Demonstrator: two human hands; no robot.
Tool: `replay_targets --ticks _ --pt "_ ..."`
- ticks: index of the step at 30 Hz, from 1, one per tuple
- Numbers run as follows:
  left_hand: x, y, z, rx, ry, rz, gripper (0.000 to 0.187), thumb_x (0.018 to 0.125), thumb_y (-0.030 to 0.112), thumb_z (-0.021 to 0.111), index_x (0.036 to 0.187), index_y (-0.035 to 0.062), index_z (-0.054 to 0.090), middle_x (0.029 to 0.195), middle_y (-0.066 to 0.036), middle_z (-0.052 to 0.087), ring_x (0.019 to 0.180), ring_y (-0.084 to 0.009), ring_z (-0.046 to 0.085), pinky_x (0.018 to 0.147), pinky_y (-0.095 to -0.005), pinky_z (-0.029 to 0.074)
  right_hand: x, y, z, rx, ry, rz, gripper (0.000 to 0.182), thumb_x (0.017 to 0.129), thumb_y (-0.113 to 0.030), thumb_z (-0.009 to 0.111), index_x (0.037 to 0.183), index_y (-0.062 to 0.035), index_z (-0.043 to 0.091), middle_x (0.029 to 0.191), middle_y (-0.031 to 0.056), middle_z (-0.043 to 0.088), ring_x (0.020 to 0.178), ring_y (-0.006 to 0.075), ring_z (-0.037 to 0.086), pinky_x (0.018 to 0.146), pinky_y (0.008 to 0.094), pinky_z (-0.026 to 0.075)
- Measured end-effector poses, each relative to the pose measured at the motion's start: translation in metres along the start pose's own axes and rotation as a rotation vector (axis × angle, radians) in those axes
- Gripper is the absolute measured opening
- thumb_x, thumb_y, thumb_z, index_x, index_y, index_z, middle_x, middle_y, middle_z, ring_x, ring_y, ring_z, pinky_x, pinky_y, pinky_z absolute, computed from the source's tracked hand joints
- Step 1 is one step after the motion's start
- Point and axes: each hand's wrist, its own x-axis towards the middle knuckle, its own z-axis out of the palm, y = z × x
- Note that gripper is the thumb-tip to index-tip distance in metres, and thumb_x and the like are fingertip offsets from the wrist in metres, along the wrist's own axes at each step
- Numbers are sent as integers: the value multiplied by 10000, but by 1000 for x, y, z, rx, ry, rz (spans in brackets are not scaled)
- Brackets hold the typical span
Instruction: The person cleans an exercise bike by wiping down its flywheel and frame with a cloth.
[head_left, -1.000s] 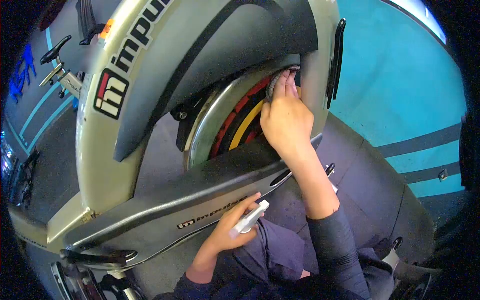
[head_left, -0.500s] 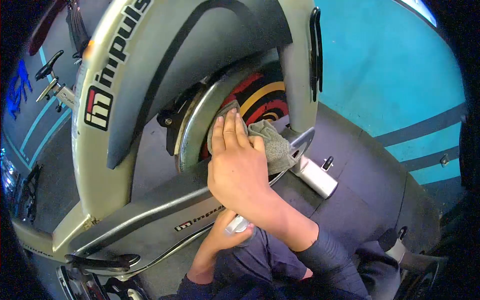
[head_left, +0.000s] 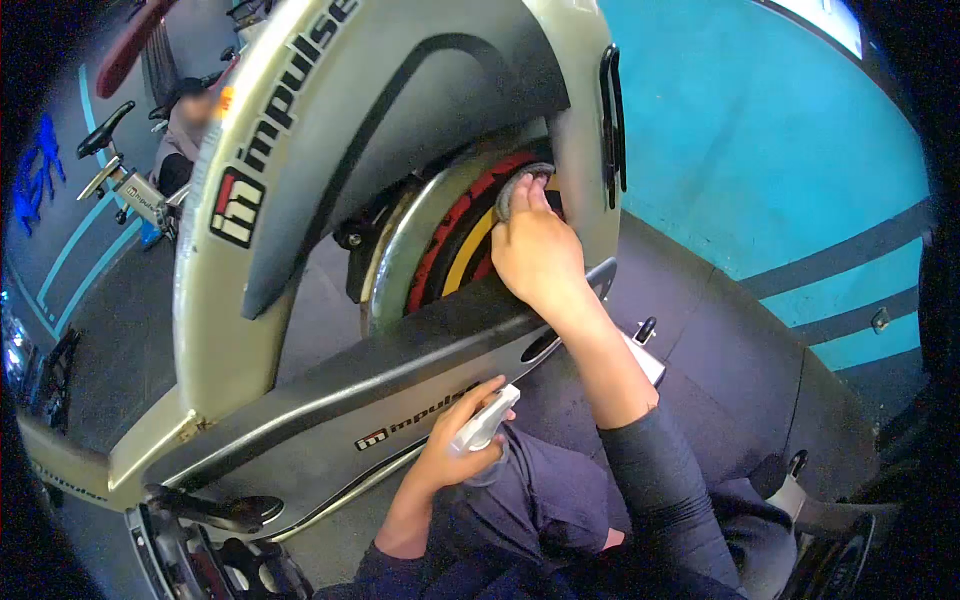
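An exercise bike with a grey and cream frame (head_left: 460, 95) fills the middle of the view. Its flywheel (head_left: 425, 245) shows red, black and yellow rings inside a silver rim. My right hand (head_left: 540, 245) presses a grey cloth (head_left: 513, 192) to the upper right part of the wheel, fingers pointing up. Most of the cloth is hidden behind the fingers. Lower down, my left hand (head_left: 450, 445) is wrapped round a clear spray bottle with a white head (head_left: 485, 422), in front of the bike's lower beam (head_left: 330, 400) and above my knee.
Another bike (head_left: 140, 195) stands at the far left, with a seated person (head_left: 187, 125) near it. A turquoise wall (head_left: 740, 130) with dark stripes is at the right. The bike's foot (head_left: 645, 358) rests on dark floor mats (head_left: 720, 370). Black pedal parts (head_left: 215, 560) are at the lower left.
My right hand has moved up and right across the wheel with the cloth, now bunched smaller. My left hand and the bottle show more fully. The view has shifted, and a person appears behind.
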Motion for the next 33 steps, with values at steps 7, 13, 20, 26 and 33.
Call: replay_targets --ticks 7,13,20,26,33 --pt "0 1 3 -29 45 -2 644 750 22 635 1364 32 441 1122 -131 622 1013 -183 620 894 -315 463 -49 -42 -7 0 13 -211 594 828 -233 546 1290 129 451 1286 341 493 1124 359 578 882 464 458" --pt "0 1 -1 177 58 44 588 745 37 649 1301 7 463 1082 -128 645 941 -193 621 858 -326 473 -51 -49 5 26 119 -155 543 814 -209 550 1242 124 513 1270 326 522 1177 311 546 875 404 406" --pt "1 -3 2 -22 68 12 671 723 5 641 1360 28 434 1052 -115 667 981 -204 637 878 -324 472 -20 -15 9 -46 53 22 538 857 -213 447 1264 138 478 1281 302 525 1149 339 571 939 433 476" --pt "0 -5 1 32 58 5 678 723 -4 636 1369 29 431 1060 -122 660 1012 -194 628 887 -316 467 -30 -16 5 -65 31 -29 538 850 -212 487 1286 103 484 1358 290 464 1242 307 503 979 463 424" --pt "1 -7 1 61 66 32 692 712 -1 650 1368 20 430 1062 -130 660 997 -201 642 883 -320 471 -42 -33 15 -128 -2 -96 542 857 -229 495 1284 104 489 1383 287 446 1279 337 463 985 432 347"
